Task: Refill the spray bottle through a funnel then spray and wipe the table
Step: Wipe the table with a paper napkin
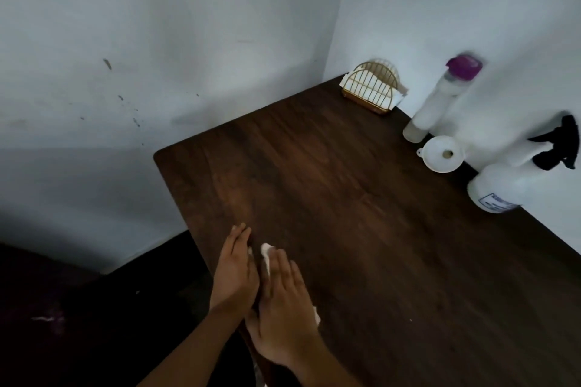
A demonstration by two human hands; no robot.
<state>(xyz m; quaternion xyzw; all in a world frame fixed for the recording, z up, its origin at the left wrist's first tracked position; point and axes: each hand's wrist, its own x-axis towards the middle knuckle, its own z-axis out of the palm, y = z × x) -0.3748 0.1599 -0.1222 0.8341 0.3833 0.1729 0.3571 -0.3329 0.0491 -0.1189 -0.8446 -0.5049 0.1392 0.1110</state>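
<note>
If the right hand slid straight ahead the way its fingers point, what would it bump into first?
Likely nothing on the table: the right hand points across bare wood to the far edge, then the wall. The napkin holder sits off to the right.

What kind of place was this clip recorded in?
Probably a home or café dining corner: a dark wooden table set against plain white walls, a gold wire napkin holder at its far end, a spray bottle by the wall.

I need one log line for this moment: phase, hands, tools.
phase: wiping table | left hand: flat on tissue | right hand: flat on tissue | spray bottle, funnel: aside, by wall
</note>
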